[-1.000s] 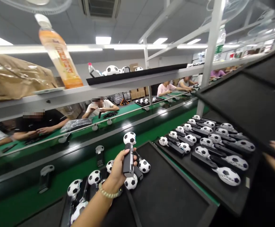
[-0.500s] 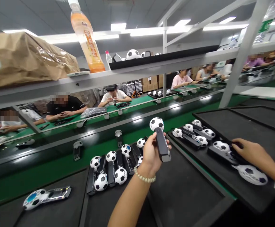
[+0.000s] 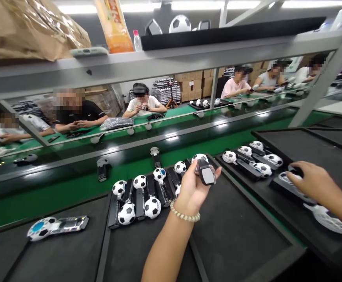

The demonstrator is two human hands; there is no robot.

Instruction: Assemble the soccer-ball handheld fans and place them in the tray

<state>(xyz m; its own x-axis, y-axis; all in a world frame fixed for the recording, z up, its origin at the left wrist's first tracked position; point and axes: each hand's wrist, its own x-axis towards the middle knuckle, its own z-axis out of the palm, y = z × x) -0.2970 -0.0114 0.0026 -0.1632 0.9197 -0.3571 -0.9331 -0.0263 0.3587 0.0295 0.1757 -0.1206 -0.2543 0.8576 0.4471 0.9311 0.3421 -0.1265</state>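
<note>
My left hand (image 3: pixel 196 184) is closed around the black handle of a handheld device (image 3: pixel 208 174) with a round football-patterned head. The handle's end is tipped towards me, above the tray. At the right, my right hand (image 3: pixel 312 180) has thumb and fingers around the dark handle end of a second football-headed device (image 3: pixel 331 219) lying in the right tray, partly hidden by the hand. Left of my left wrist, several such devices (image 3: pixel 152 207) lie side by side, heads alternating. One device with a blue disc (image 3: pixel 41 228) lies alone on the left tray.
Black trays (image 3: pixel 235 235) cover the near bench. More devices (image 3: pixel 244 150) sit in the right tray. A green conveyor (image 3: pixel 71 196) runs beyond, with two devices near its edge. A grey shelf beam (image 3: pixel 159 62) crosses above, carrying a bottle (image 3: pixel 115 27). People sit opposite.
The view has tilted downward. The device in my left hand has turned so its handle end faces me more. My right hand's thumb and fingers are more spread around the handle end.
</note>
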